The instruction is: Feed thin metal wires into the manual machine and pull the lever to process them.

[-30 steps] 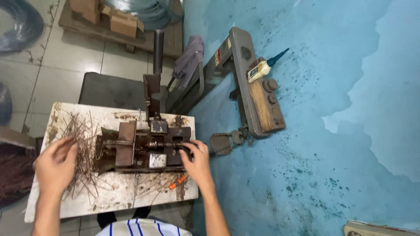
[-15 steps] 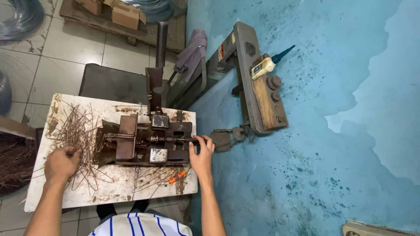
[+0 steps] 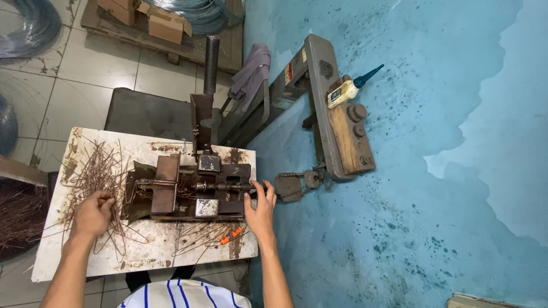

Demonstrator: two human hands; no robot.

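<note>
— Fingers of the left hand (image 3: 91, 215) are curling down into the heap of bent rusty wires (image 3: 100, 177), closing on a few strands; a second ago that hand was lying flatter and further out on the pile, so it looks to me as if it is now picking rather than just resting.

— And the other one?

— Right hand (image 3: 261, 210) is pressing against the right end of the rusty bending jig (image 3: 191, 191), fingertips wrapping the end of the horizontal shaft (image 3: 228, 186). Its grip is closing on that shaft end, though I cannot tell how tightly. A second ago it was sitting lower on the jig's front corner; it is now reaching higher, onto the shaft.

— So where is the wire?

— Mostly heaping on the left part of the white surface (image 3: 142, 251), just beside the jig, with more strands lying in front of it near an orange-handled tool (image 3: 231, 236).

— How are the arms lying?

— Both forearms are stretching forward from the bottom edge, the left angling outward to the pile, the right running nearly straight up to the jig, wrist slightly bent inward. Upright black lever (image 3: 211, 65) is standing untouched behind.
</note>
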